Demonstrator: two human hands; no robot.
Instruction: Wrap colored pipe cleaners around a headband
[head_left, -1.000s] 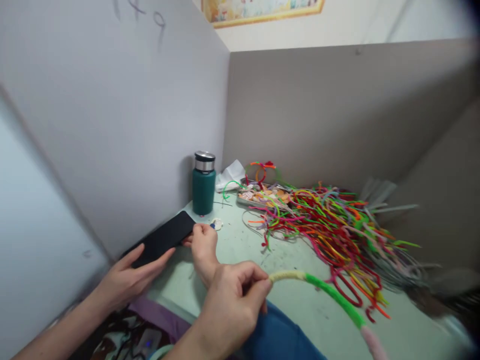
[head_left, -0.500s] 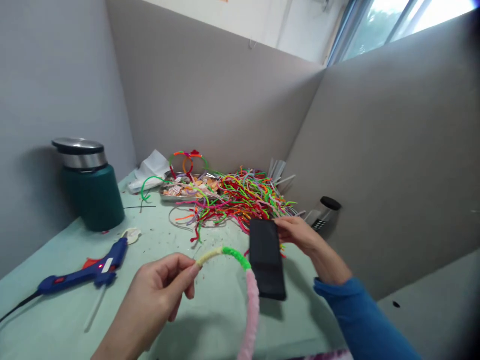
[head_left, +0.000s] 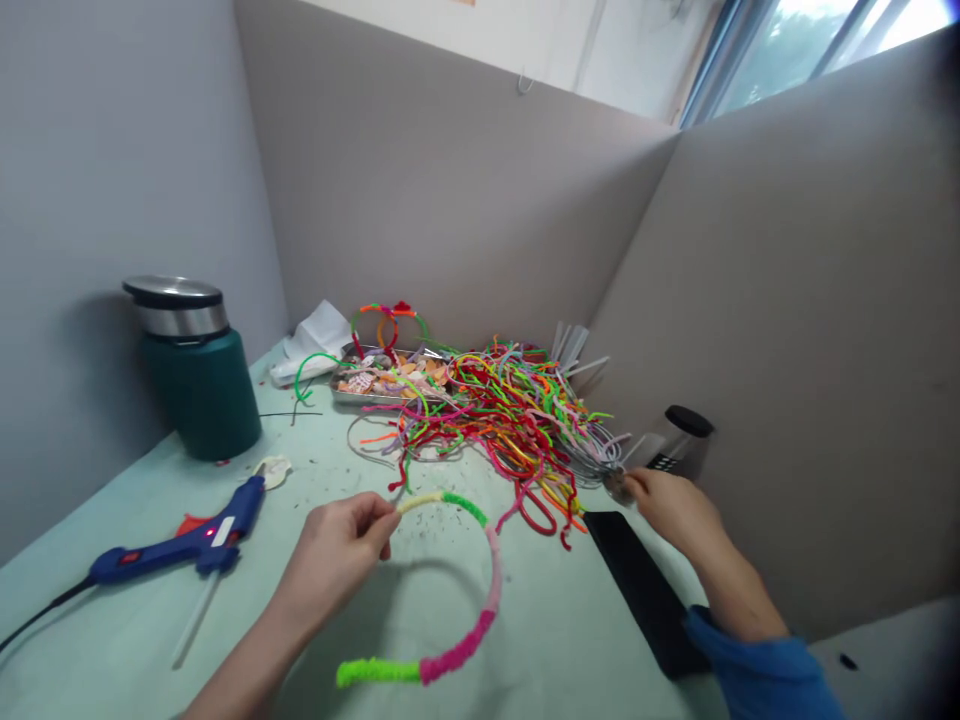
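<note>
My left hand (head_left: 349, 535) pinches the pale yellow end of a hoop-shaped headband (head_left: 459, 650). It is wrapped in fuzzy bands of yellow, green, pale pink, magenta and lime, with its lime end curving toward me. On the right, my right hand (head_left: 675, 505) has its fingers closed at the edge of a bundle of grey wire (head_left: 596, 455); a small greyish thing at the fingertips is too blurred to name. A black phone-like slab (head_left: 641, 590) lies on the table beside my right forearm. A heap of colourful pipe cleaners (head_left: 517, 400) spreads behind it.
A blue glue gun (head_left: 180, 550) with a lit red light and a cord lies at left, before a green flask (head_left: 199, 380). A metal tray (head_left: 360, 398) of small pieces stands at the back, near white tissue (head_left: 315, 340). A black-lidded container (head_left: 684, 435) stands by the right partition.
My right hand has let go of the black slab, which now lies further right, and has moved right to the grey wire. The headband in my left hand shows more of its loop.
</note>
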